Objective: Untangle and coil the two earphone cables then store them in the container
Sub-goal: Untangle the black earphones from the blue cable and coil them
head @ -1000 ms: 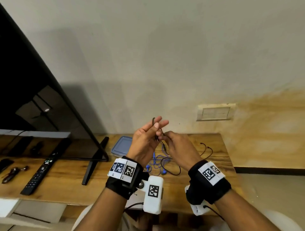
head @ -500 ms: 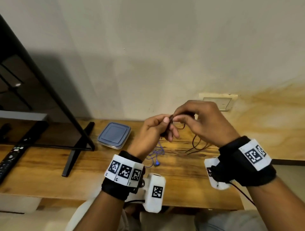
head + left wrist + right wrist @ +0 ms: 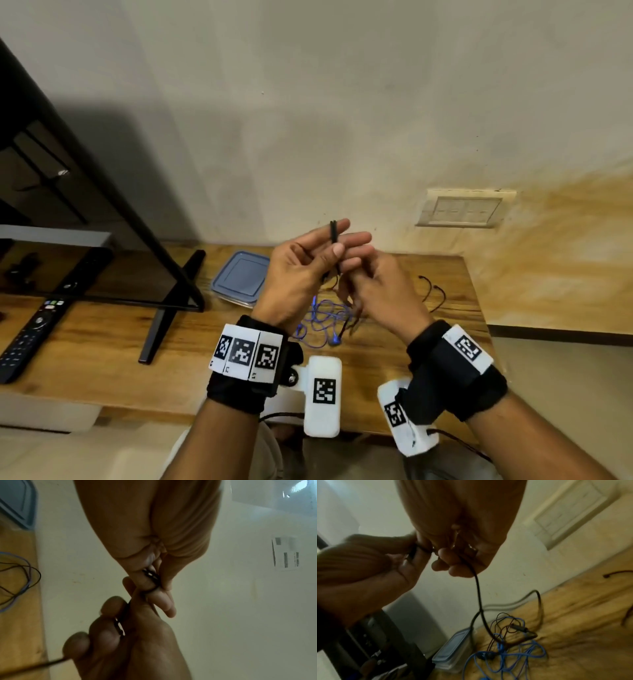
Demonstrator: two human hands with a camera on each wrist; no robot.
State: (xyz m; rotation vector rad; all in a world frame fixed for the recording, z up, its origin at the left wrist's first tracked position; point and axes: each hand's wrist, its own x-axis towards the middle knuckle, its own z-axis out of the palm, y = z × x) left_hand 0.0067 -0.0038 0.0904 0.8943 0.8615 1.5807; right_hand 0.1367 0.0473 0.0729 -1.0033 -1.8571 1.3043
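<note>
A black earphone cable (image 3: 333, 233) loops over the raised, nearly straight fingers of my left hand (image 3: 337, 245), and the thumb pins it there. Just below, my right hand (image 3: 356, 277) has its fingers curled round the same cable. In the left wrist view my left hand (image 3: 157, 586) pinches the black cable (image 3: 151, 575) above my right hand (image 3: 116, 622). From my right hand (image 3: 453, 561) the black cable (image 3: 478, 595) hangs down to the table. A blue earphone cable (image 3: 325, 318) lies tangled there, with thin dark strands across the blue cable (image 3: 513, 655). The blue-lidded container (image 3: 239, 274) sits shut, left of the hands.
A TV's stand leg (image 3: 161, 329) and a remote (image 3: 30, 335) occupy the left of the wooden table (image 3: 102, 342). The black cable's loose ends (image 3: 433, 291) lie at the back right. A wall socket (image 3: 462, 210) sits above the table's right end.
My right hand has dropped from above and right of the left hand to just below its fingers. The left fingers have straightened upward with the black cable looped over them.
</note>
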